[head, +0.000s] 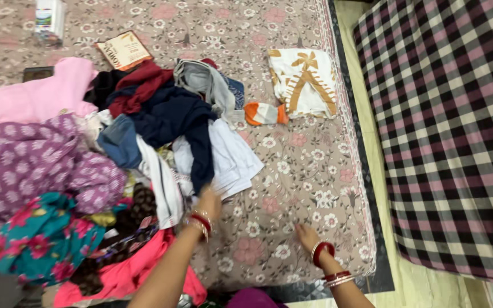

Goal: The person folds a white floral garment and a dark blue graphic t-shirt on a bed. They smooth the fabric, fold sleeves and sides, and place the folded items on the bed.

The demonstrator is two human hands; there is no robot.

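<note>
1. Bedsheet, beige-pink with a floral print (292, 171), covers the bed under both hands; the bare patch lies between and ahead of them.
2. Checked blanket in maroon, black and white (446, 131), lies well to the right of the right hand, on a second surface.
3. Mixed clothes pile (87, 171) fills everything left of the left hand: a purple floral-print garment (24, 165), a teal garment with pink flowers (41, 239), a plain pink cloth (41, 97) at the far end, and a bright pink garment (126, 274) just left of the left forearm.
4. Navy blue garment (178, 122) is draped across the pile top. Its hanging end comes down just above the left hand.
5. White folded cloth (232, 157) sits just ahead of the left hand, at the pile's right edge.
6. White cloth with a tan pattern, folded (303, 80), lies far ahead of the right hand, apart from the pile. An orange-and-white sock (265, 113) lies just beside its near-left corner.
7. Left hand (207, 203), red bangles on the wrist, is at the pile edge against the lower ends of the navy garment and white cloth. Fingers are blurred; cannot tell if they are closed on fabric.
8. Right hand (308, 236), red and white bangles, rests flat on the bedsheet, fingers extended, holding nothing, well apart from the pile.
</note>
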